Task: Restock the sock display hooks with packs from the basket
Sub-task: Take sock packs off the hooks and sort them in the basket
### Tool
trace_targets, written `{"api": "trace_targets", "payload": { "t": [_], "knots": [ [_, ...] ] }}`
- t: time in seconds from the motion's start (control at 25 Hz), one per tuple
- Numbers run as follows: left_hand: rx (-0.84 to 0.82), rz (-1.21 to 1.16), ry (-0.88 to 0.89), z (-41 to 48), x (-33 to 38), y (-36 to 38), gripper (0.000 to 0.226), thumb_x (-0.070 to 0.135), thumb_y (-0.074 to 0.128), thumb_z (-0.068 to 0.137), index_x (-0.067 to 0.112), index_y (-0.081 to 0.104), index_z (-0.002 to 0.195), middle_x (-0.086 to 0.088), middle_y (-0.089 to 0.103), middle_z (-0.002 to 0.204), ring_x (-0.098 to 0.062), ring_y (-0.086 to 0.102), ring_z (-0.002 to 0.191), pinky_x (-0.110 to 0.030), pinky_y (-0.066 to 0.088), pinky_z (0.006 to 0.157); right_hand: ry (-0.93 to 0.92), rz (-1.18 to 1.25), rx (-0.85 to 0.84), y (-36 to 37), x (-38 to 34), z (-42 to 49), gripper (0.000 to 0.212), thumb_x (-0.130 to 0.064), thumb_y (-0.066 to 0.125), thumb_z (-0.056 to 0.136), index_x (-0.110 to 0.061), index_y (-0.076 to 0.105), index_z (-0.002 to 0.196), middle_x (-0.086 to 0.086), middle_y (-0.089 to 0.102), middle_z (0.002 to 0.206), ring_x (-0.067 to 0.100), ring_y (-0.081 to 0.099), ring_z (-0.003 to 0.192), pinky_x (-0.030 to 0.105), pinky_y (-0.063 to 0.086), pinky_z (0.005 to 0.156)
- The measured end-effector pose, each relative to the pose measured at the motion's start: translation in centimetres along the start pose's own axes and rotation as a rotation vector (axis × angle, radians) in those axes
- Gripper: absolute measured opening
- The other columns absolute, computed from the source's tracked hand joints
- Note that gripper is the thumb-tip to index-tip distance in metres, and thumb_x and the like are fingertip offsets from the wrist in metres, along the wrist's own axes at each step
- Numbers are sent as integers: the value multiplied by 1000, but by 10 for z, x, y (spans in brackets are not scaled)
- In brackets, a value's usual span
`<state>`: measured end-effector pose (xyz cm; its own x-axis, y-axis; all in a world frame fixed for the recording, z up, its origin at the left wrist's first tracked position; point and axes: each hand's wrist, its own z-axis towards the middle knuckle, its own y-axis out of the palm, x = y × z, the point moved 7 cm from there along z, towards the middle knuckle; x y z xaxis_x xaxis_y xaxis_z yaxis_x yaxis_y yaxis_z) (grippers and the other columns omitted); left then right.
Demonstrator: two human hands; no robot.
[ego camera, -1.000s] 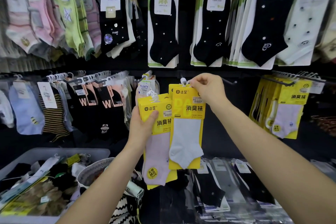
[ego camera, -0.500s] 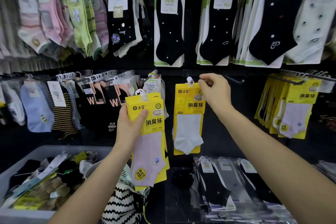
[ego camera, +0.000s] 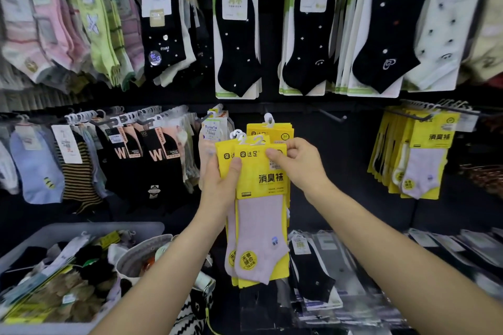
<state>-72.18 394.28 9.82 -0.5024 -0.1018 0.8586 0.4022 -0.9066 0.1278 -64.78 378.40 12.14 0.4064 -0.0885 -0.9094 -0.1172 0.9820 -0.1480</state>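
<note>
Basket [ego camera: 109, 226] lies lower left while held packs [ego camera: 261, 215] cover the hung pack [ego camera: 280, 132].

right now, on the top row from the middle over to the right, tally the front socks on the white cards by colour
black socks: 3
white sock with dark dots: 1
total: 4
The sock cut off at the right edge is left out, as are the packs hidden behind each front one.
</note>
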Motion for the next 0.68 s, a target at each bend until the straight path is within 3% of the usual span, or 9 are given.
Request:
{"api": "trace_targets", "payload": {
  "t": [0.08, 0.16, 0.28, 0.36, 0.48, 0.56, 0.68],
  "knots": [
    [32, 27, 2, 2, -3, 2, 18, 19, 47, 97, 16, 57, 112, -4, 65, 111, -17, 64, 100, -32, 55, 81, 21, 44, 2, -8, 3, 3, 12, -21, 70, 83, -17, 59, 87, 1, 72, 83, 13, 70, 76, 27, 56, 67],
    [96, 31, 23, 2, -2, -4, 13, 16, 46, 97, 19, 57, 103, 1, 65, 101, -11, 65, 90, -23, 55, 69, 45, 88, 64, -19, 4, 7, 3, -18, 63, 88, -17, 62, 86, -1, 71, 83, 7, 67, 72, 19, 53, 61],
    [141, 52, 30, 8, -4, -22, 9, 16, 47, 97, 19, 55, 101, 10, 64, 91, -6, 65, 79, -12, 51, 57, 77, 119, 188, -34, 3, 18, 15, -17, 58, 92, -18, 65, 78, -1, 70, 79, 3, 64, 65, 16, 52, 56],
    [156, 88, 35, 10, -7, -37, 9, 18, 48, 97, 19, 54, 103, 8, 64, 94, -8, 65, 82, -13, 53, 60, 79, 84, 212, -35, -1, 26, 16, -18, 58, 91, -17, 66, 77, 3, 72, 83, 8, 67, 68, 22, 55, 61],
    [167, 104, 43, 9, -7, -55, 10, 19, 48, 96, 28, 53, 96, 10, 64, 93, 3, 66, 75, -13, 53, 58, 66, -17, 237, -29, 0, 34, 15, -22, 60, 89, -8, 66, 85, 11, 73, 88, 25, 69, 84, 43, 56, 79],
    [171, 126, 37, 7, -8, -64, 10, 20, 48, 97, 30, 52, 94, 10, 64, 92, 6, 65, 73, -13, 53, 58, 37, -65, 245, -26, 3, 35, 11, -24, 62, 88, -13, 62, 85, 6, 72, 83, 22, 69, 83, 40, 56, 77],
    [195, 144, 31, 6, -10, -75, 11, 20, 49, 96, 30, 52, 92, 12, 63, 90, 8, 64, 71, -10, 50, 56, -28, -126, 271, -25, 3, 33, 16, -26, 65, 86, -22, 50, 89, -2, 65, 74, 15, 64, 74, 29, 52, 62]
  ]
}}
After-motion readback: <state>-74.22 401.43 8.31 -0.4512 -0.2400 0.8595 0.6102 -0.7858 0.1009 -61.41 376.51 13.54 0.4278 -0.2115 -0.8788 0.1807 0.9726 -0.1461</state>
